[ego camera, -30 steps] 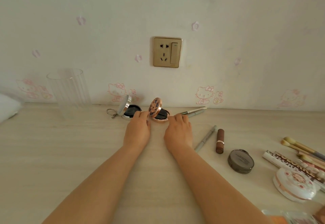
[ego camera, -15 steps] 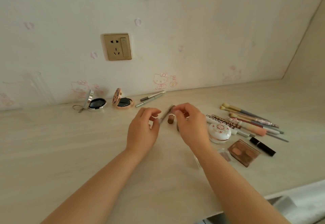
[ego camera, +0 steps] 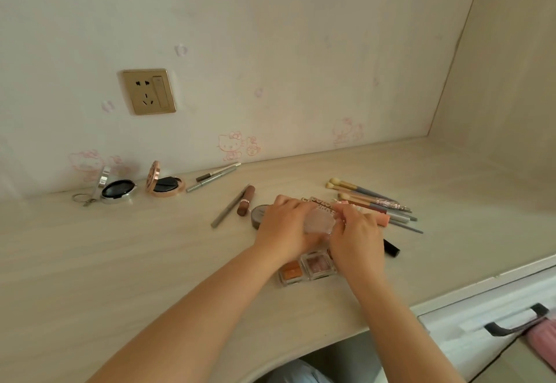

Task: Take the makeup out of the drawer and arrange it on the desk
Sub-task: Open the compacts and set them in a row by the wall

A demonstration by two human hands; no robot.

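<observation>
Pale compact (ego camera: 319,222) gripped by both hands, left (ego camera: 282,229) and right (ego camera: 356,238), probably to open; brushes (ego camera: 361,194) at two o'clock.

Soft, even daylight, no hard light source in view; whole scene reads pale and a bit washed out, w/ a greenish-beige cast. Shadows are faint: thin soft ones under the forearms and beside the small items on the desk (ego camera: 90,262). No strong glare, only a dull sheen on the gold socket plate (ego camera: 149,91) and the open compacts' rims. Wide-angle distortion bends the desk edge and wall corner at right. Both hands (ego camera: 319,232) look slightly smeared by motion blur; detail is soft overall, wallpaper prints barely legible.
</observation>
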